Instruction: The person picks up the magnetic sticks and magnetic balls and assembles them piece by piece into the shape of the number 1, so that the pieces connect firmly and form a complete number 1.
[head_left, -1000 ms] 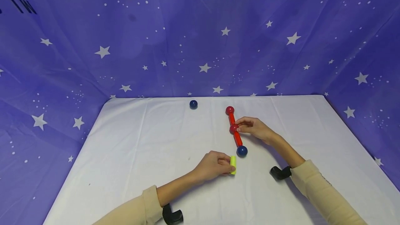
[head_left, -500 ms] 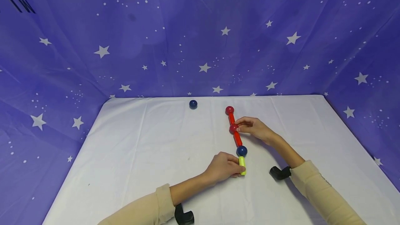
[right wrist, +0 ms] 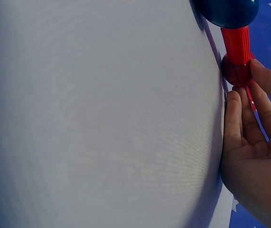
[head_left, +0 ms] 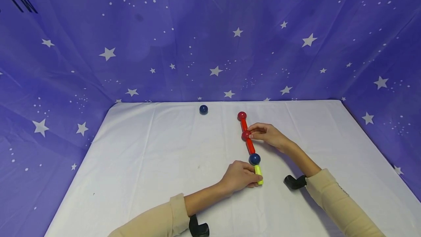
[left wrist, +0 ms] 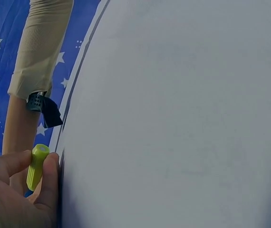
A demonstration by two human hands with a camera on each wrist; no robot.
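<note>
In the head view a straight chain lies on the white cloth: a red ball, a red rod, a second red ball, another red rod and a blue ball. My right hand pinches the middle red ball between thumb and fingers, also seen in the right wrist view. A short yellow-green rod is pinched by my left hand, its far end at the blue ball. Thumb and finger hold the rod's sides in the left wrist view.
Near the table's back edge sits a loose blue ball. White cloth covers the table, and purple star-printed curtains stand behind and at both sides. Black wrist mounts hang by the sleeves.
My left hand has moved right with the yellow-green rod, bringing its end up to the blue ball. Over the last half second the rod's near end has swung slightly right. My right hand stays put.
</note>
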